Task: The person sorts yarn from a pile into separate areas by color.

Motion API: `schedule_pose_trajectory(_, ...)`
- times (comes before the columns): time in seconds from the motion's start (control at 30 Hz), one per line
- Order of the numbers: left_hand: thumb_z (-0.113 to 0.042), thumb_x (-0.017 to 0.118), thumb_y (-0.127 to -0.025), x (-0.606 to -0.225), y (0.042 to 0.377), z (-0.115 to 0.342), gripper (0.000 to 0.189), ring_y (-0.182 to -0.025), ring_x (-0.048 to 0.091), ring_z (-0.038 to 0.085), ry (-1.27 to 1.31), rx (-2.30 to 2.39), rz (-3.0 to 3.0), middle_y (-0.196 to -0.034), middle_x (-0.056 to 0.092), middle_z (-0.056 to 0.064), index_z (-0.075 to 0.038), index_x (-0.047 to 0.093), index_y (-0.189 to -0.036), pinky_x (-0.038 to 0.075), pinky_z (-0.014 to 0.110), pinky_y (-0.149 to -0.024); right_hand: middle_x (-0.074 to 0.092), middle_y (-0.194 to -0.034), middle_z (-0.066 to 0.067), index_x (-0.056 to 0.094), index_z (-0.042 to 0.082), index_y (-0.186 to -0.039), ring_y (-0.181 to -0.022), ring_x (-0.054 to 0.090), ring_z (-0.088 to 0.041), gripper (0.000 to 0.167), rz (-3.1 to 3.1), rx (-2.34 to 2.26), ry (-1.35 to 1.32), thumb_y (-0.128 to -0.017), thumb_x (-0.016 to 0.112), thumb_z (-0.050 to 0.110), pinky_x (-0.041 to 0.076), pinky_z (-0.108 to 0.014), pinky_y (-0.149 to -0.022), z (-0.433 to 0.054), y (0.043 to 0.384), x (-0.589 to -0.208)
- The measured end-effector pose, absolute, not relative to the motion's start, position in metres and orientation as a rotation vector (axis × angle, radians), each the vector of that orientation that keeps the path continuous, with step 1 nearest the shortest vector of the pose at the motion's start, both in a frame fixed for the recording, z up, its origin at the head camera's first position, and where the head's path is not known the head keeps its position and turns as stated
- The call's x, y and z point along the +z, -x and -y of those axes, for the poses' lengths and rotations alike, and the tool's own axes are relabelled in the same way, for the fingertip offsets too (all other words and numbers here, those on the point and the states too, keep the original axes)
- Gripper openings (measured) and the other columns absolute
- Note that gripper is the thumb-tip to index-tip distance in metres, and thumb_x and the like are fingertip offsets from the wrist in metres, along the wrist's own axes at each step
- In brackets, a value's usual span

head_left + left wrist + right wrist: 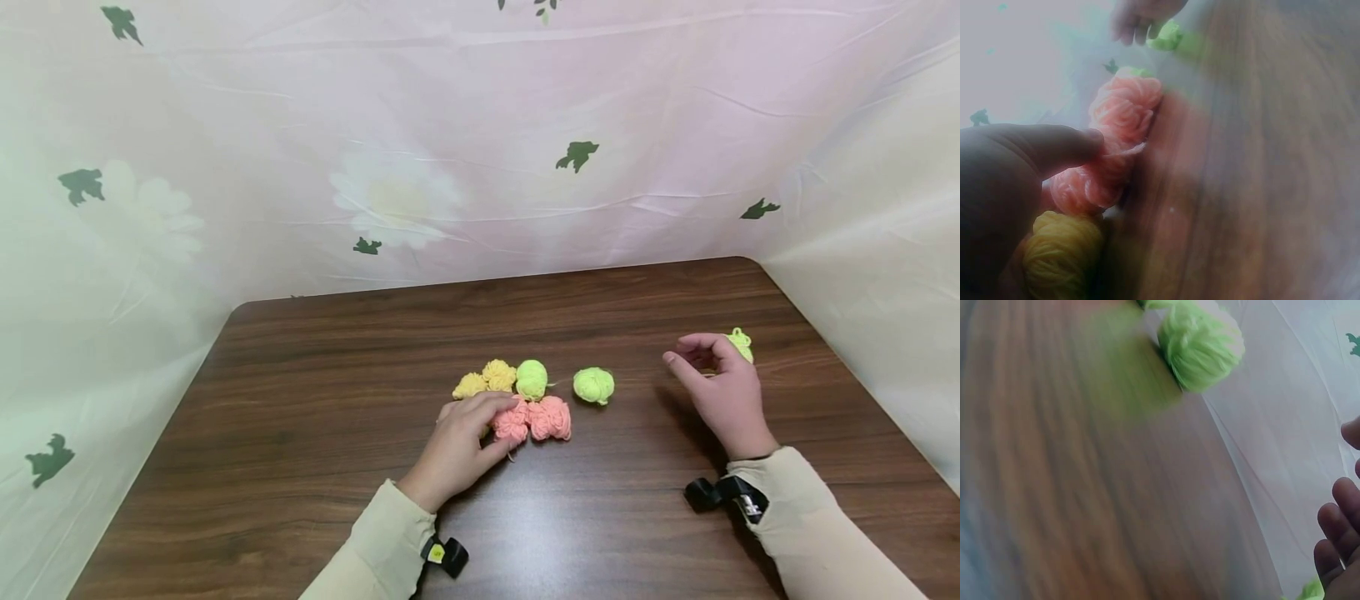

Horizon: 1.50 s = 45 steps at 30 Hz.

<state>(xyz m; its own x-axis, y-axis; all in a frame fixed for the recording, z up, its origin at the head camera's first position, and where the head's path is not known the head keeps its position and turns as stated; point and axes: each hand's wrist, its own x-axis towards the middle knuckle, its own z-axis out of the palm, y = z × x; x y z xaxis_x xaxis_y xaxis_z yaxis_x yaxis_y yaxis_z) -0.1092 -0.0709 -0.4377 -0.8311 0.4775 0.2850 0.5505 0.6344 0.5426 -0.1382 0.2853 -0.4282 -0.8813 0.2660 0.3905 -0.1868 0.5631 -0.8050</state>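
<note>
Behind your workspace hangs a pale pink-and-white floral cloth backdrop, and under your hands spreads a dark brown wood-grain table. Your left hand has its fingers and thumb curled round the nearer of two coral-pink bundles of looped yarn, side by side near the table's middle; how hard it squeezes, you can't tell. Your right hand holds nothing, thumb and fingertips apart, with a lime-green yarn bundle partly hidden behind it. Two rounded lime-green yarn balls and small yellow yarn bundles lie by the coral pair. Expect them all to be light, soft and squashable, with little slip; take each round its thick middle, since loose strands may snag or unwind.
</note>
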Motion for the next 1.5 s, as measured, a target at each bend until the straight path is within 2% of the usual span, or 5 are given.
schedule_pose_trajectory(0.2, -0.033, 0.074, -0.092, -0.437, 0.109, 0.071, 0.046, -0.129, 0.054, 0.015, 0.858, -0.965, 2.748, -0.138, 0.060, -0.007, -0.020, 0.062, -0.136, 0.038, 0.044, -0.102, 0.064, -0.093, 0.010, 0.066, 0.000, -0.110, -0.085, 0.056, -0.002, 0.027, 2.341, 1.310, 0.020, -0.087, 0.078, 0.010, 0.042, -0.012, -0.073, -0.279, 0.138, -0.431)
schedule_pose_trajectory(0.7, -0.032, 0.074, -0.092, -0.437, 0.109, 0.071, 0.046, -0.129, 0.055, 0.015, 0.854, -0.969, 2.751, -0.138, 0.060, -0.007, -0.020, 0.062, -0.135, 0.038, 0.044, -0.101, 0.068, -0.101, -0.015, 0.065, 0.001, -0.112, -0.086, 0.059, 0.000, 0.027, 2.434, 1.367, -0.141, -0.089, 0.077, 0.011, 0.045, -0.011, -0.073, -0.263, 0.139, -0.440)
schedule_pose_trajectory(0.93, -0.032, 0.074, -0.092, -0.436, 0.109, 0.070, 0.046, -0.128, 0.055, 0.016, 0.856, -0.970, 2.747, -0.138, 0.061, -0.006, -0.019, 0.063, -0.134, 0.039, 0.045, -0.101, 0.070, -0.103, -0.016, 0.065, 0.002, -0.113, -0.087, 0.060, 0.000, 0.028, 2.491, 1.358, -0.178, -0.090, 0.076, 0.013, 0.045, -0.012, -0.074, -0.256, 0.139, -0.443)
schedule_pose_trajectory(1.2, -0.032, 0.074, -0.092, -0.435, 0.108, 0.071, 0.045, -0.128, 0.055, 0.016, 0.857, -0.975, 2.742, -0.137, 0.061, -0.005, -0.019, 0.063, -0.134, 0.039, 0.045, -0.101, 0.070, -0.108, -0.015, 0.065, 0.002, -0.114, -0.091, 0.061, -0.013, 0.029, 2.541, 1.379, -0.211, -0.090, 0.076, 0.013, 0.045, -0.015, -0.075, -0.249, 0.139, -0.444)
schedule_pose_trajectory(1.5, -0.031, 0.074, -0.092, -0.435, 0.109, 0.070, 0.045, -0.128, 0.055, 0.017, 0.864, -0.976, 2.733, -0.137, 0.061, -0.005, -0.018, 0.063, -0.134, 0.039, 0.046, -0.102, 0.070, -0.111, -0.012, 0.065, 0.006, -0.119, -0.094, 0.062, -0.018, 0.034, 2.597, 1.416, -0.242, -0.090, 0.077, 0.020, 0.046, -0.017, -0.077, -0.246, 0.138, -0.442)
